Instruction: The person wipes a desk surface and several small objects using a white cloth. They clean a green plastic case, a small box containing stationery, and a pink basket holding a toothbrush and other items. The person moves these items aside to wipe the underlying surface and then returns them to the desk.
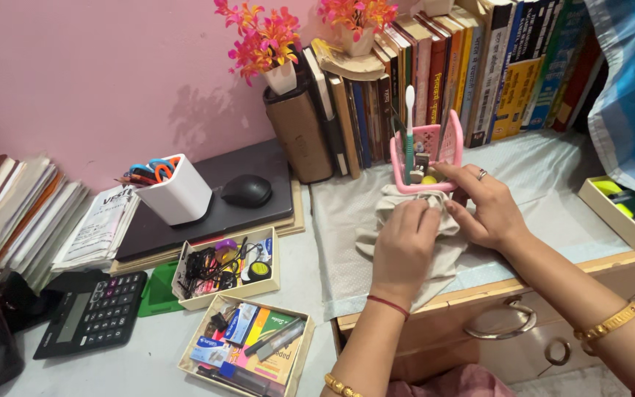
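My left hand (403, 246) presses a beige cloth (442, 254) against the front of a pink plastic holder (429, 156). The cloth is bunched under the fingers and hangs down over the desk edge. My right hand (483, 206), with a ring on one finger, grips the holder's lower right side and touches the cloth. A white toothbrush with a green handle (409, 125) stands upright in the holder with other small items.
A row of books (479, 66) and two flower pots (281, 73) stand behind. To the left are a black mouse (245, 190) on a laptop, a white pen cup (178, 195), two open boxes of small items (248, 342), a calculator (93, 315). A drawer handle (505, 323) lies below.
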